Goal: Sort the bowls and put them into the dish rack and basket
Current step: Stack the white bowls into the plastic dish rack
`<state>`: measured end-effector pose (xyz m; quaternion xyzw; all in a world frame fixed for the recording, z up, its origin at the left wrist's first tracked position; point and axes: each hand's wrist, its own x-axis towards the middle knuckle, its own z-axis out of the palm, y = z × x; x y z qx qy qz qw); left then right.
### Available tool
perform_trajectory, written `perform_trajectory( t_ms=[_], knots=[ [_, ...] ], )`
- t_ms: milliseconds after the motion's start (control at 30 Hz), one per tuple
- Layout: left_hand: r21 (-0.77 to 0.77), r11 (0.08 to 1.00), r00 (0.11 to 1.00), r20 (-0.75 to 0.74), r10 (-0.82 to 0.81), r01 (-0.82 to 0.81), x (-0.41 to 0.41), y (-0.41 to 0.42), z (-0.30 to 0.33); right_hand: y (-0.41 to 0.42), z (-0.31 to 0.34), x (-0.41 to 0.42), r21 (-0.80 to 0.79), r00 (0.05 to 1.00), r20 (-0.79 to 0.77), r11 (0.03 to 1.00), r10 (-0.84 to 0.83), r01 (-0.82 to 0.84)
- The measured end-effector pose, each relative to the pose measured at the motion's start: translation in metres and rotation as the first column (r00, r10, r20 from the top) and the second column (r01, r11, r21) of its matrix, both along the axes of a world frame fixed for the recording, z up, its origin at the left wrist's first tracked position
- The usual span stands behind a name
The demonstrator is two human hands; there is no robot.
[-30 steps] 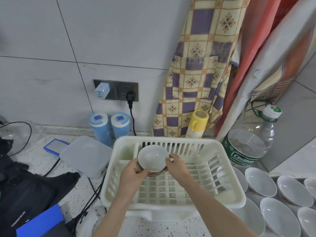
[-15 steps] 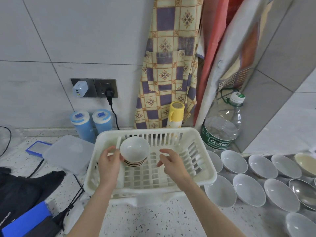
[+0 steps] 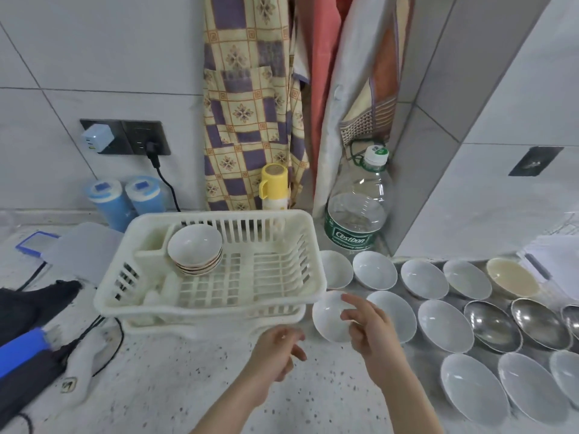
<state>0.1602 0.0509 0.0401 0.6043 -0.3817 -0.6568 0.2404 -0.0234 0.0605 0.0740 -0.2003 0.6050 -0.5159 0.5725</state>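
From the head camera, the one view here, the change is plain: a second ago both hands steadied a small stack of striped bowls over the dish rack (image 3: 219,308), and half a second ago the left hand alone was still at it; now the striped bowls (image 3: 195,249) sit by themselves in the rack's back left part, tilted against the divider, with no hand touching them. Both hands have come away toward the near right. The left hand (image 3: 275,352) hangs over the speckled counter (image 3: 163,380) in front of the rack, fingers loosely curled and holding nothing. The right hand (image 3: 369,330) reaches over the nearest white bowl (image 3: 329,317), which lies on the counter just beside the rack's near right corner; its fingers are spread and relaxed, above or at the bowl's rim, and contact cannot be told. To the right lie rows of unsorted bowls, mostly white (image 3: 445,325), a few of steel (image 3: 493,327), one cream (image 3: 512,277). One batch looks placed, so the white bowl is probably next, and most of the sorting remains. No basket shows in view.
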Motion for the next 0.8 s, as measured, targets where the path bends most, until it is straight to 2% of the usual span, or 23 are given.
perform_trajectory(
  t_ms=[133,267,367,467,800],
  knots=[
    [0.179,0.981,0.993,0.074,-0.094,0.080,-0.042,0.010,-0.020,0.021,-0.021,-0.049,0.095,0.996,0.045,0.993,-0.074,0.070],
    [0.292,0.954,0.998,0.007,0.065,-0.065,-0.072,0.013,-0.041,0.040,-0.051,-0.081,0.207,0.991,0.098,0.976,-0.090,0.068],
    [0.277,0.937,0.968,-0.068,0.241,-0.214,-0.089,0.012,-0.058,0.044,-0.073,-0.093,0.306,0.989,0.125,0.951,-0.077,0.036],
    [0.232,0.920,0.933,-0.095,0.346,-0.317,-0.100,0.008,-0.072,0.040,-0.087,-0.102,0.377,0.985,0.139,0.925,-0.105,0.046],
    [0.240,0.927,0.935,-0.139,0.325,-0.287,-0.111,-0.004,-0.080,0.011,-0.105,-0.114,0.410,0.995,0.022,0.909,-0.096,0.078]
  ],
)
